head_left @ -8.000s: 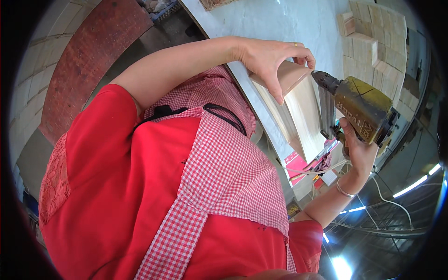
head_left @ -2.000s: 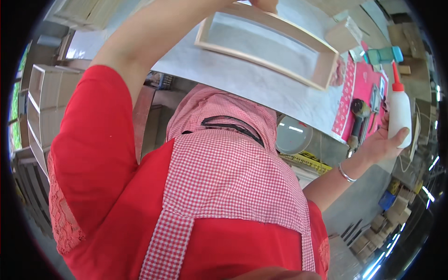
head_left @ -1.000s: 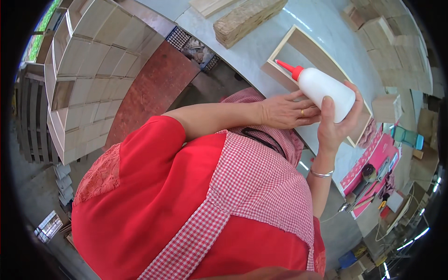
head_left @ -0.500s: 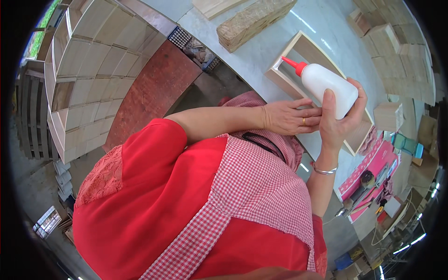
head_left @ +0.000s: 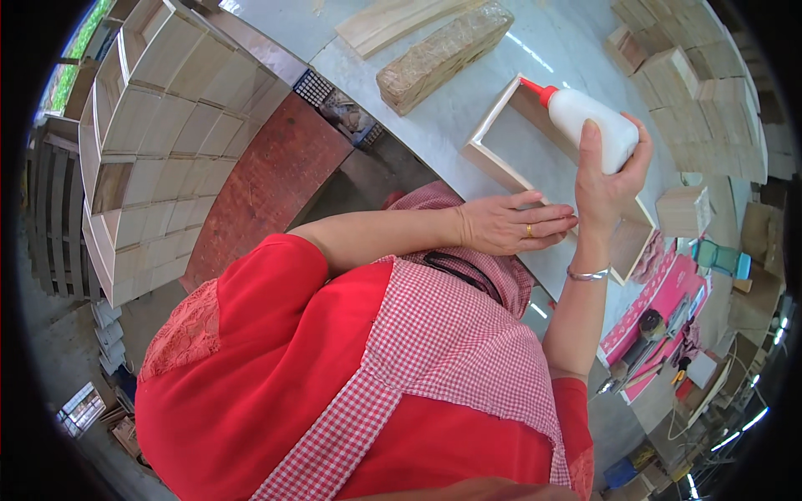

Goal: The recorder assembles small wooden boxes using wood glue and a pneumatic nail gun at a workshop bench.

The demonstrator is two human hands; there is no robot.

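My right hand (head_left: pixel 608 185) is wrapped round a white squeeze glue bottle (head_left: pixel 595 125) with a red pointed nozzle, held tilted with the nozzle toward the left. The nozzle tip is at the far left corner of a rectangular wooden frame (head_left: pixel 501 169) lying on the table. A white line of glue (head_left: pixel 484 128) shows along the frame's left short edge. My left hand (head_left: pixel 516 224) lies with fingers stretched out against the frame's near long side. Part of that side is hidden behind my hands.
On the pale tabletop (head_left: pixel 434 138) lie a wrapped brown block (head_left: pixel 443 58) and a flat board (head_left: pixel 393 27). Wooden boxes (head_left: pixel 710 108) are stacked at right, above a pink sheet with tools (head_left: pixel 660 321). More stacked boxes (head_left: pixel 175 125) stand at left beside a reddish board (head_left: pixel 267 184).
My right hand has moved the glue bottle away from me, its nozzle passing along the frame's left short edge to the far corner. My left hand stays by the near side.
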